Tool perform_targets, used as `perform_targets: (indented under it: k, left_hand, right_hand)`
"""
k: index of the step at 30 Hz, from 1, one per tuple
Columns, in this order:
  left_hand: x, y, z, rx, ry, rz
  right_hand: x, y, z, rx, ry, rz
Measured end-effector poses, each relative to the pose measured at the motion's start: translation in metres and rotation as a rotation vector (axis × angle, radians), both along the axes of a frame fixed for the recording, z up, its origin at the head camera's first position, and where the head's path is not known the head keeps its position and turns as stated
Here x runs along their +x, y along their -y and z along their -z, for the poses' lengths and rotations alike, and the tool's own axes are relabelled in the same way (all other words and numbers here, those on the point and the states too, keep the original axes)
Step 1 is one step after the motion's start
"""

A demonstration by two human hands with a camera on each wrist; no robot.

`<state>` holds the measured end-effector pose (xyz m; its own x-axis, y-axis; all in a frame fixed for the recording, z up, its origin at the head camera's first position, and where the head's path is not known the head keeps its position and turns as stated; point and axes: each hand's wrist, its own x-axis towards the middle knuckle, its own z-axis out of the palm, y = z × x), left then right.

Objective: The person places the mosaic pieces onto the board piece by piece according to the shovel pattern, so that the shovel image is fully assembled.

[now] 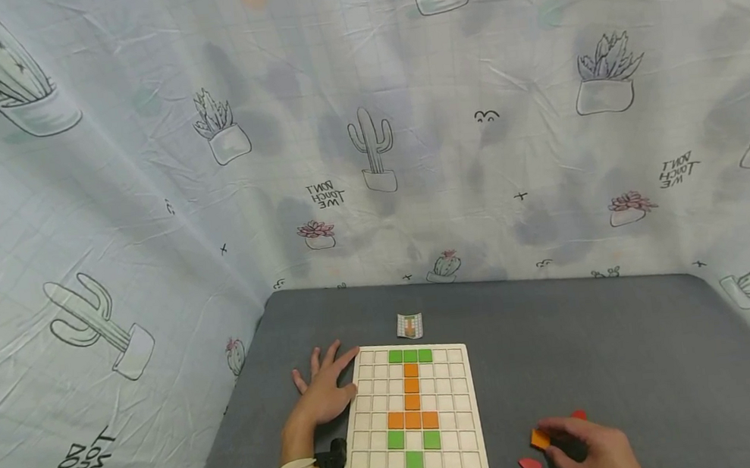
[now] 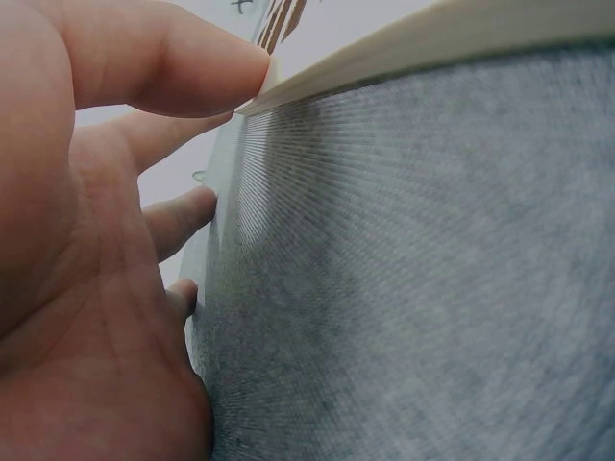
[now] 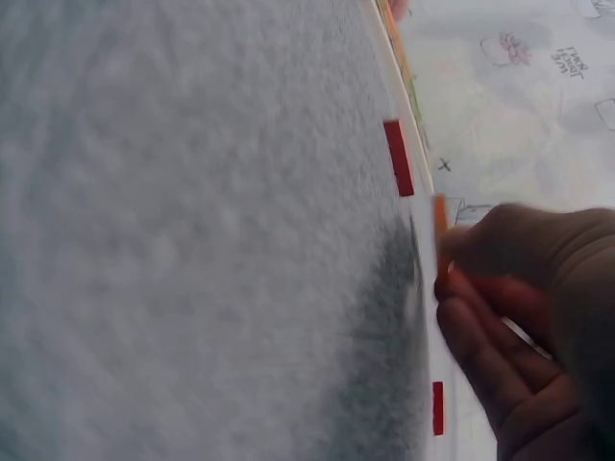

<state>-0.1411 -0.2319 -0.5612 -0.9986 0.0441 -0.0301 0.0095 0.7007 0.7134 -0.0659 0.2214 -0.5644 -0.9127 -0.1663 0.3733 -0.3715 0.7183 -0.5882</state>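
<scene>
My right hand [image 1: 593, 449] pinches an orange square tile [image 1: 540, 439] between thumb and fingers; in the right wrist view the orange tile [image 3: 441, 230] appears edge-on, above the table. Spread fingers of my left hand [image 1: 326, 392] touch the left edge of a pale wooden grid board [image 1: 458, 408]; in the left wrist view the thumb meets the board's rim [image 2: 384, 67]. On the board, green tiles [image 1: 411, 356] form a top row, orange tiles [image 1: 411, 386] run down and across below, and more green tiles [image 1: 415, 461] lie near the bottom.
A red tile [image 1: 530, 466] with a curved edge lies left of my right hand, and another red piece [image 1: 578, 415] shows partly behind it. A small pattern card [image 1: 409, 326] lies beyond the board on the grey table [image 1: 565, 344]. Cactus-print cloth [image 1: 438, 181] hangs behind.
</scene>
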Motion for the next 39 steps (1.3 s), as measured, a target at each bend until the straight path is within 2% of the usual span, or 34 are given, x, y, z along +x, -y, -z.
perform_targets:
  k: [6,11,20,28,33,39]
  left_hand:
    - [0.000,0.001,0.000,-0.005,-0.006,0.012]
    - [0.001,0.001,-0.001,-0.001,-0.003,0.011]
    - [0.000,0.000,0.000,0.001,-0.013,0.006]
    - [0.000,0.001,0.001,0.002,-0.013,0.010]
    - [0.000,0.001,0.002,-0.006,-0.013,0.009]
    - [0.000,0.000,0.001,0.002,-0.012,0.014]
  right_hand:
    - [-0.004,0.004,-0.018,0.017,0.066,0.007]
    - [-0.009,0.007,-0.031,0.063,0.087,-0.065]
    - [-0.018,0.025,-0.036,-0.010,0.003,-0.205]
    - [-0.022,0.051,-0.047,-0.009,0.080,-0.195]
    - [-0.028,0.064,-0.053,-0.018,0.005,-0.251]
    - [-0.034,0.076,-0.057,-0.015,-0.008,-0.285]
